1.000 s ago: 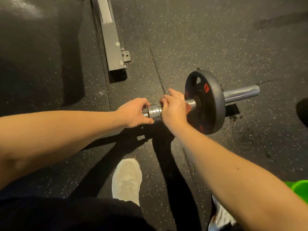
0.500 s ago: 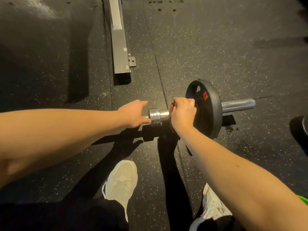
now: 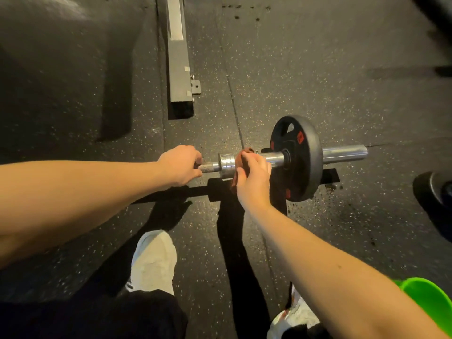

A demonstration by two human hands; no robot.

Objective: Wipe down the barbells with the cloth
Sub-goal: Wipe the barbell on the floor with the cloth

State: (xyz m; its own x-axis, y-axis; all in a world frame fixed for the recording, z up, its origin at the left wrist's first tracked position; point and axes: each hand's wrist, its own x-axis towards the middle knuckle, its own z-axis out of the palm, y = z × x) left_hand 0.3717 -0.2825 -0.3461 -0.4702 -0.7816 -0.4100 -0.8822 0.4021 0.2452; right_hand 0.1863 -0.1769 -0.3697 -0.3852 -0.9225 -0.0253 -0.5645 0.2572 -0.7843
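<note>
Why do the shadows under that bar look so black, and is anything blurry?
Head view: hard light throws sharp black shadows of the arms and barbell onto the speckled floor; glare streaks the bar's bare end; the top right corner is smeared by blur; the wide lens bulges the arms near the edges.

Both bare arms reach forward and down. The left arm comes in from the left side. The left grip (image 3: 179,165) has its fingers curled round the thin part of the bar (image 3: 271,156). The right arm comes up from the lower right. The right grip (image 3: 253,178) curls over the bar too, with a cloth (image 3: 247,150) held under its fingers. The two grips are near each other but do not touch.
</note>
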